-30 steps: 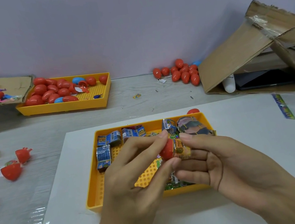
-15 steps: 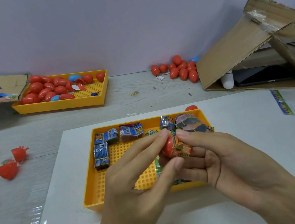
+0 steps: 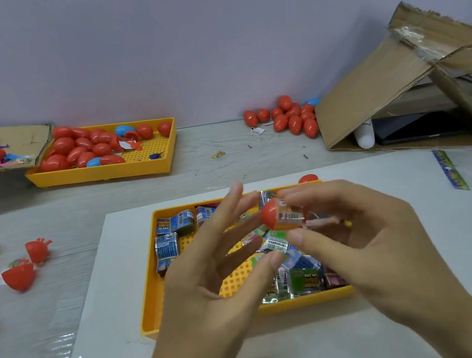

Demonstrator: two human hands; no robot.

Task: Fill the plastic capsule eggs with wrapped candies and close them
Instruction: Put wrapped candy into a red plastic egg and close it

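right hand has the grip here: thumb below, fingers curled over the top, pinching a red egg half with a wrapped candy poking out of its open side, held above the middle of the near yellow tray. left hand is just beside it, fingers spread and straight, holding nothing, fingertips close to the egg half but seemingly apart from it. no second half in either hand, so this egg isn't closed yet. below, the tray carries plenty of loose candy packs, blue ones along its far left side, green and mixed ones toward its near right corner, all on a white sheet at the near edge of the tabletop. a red egg peeks out behind the tray's far right corner. out at the far edge, a second yellow tray loaded with red and blue eggs, and a cluster of red eggs beside the cardboard box; whether those are filled, can't tell. open halves lie at the left edge. judging by the candy left, a good deal remains to do.
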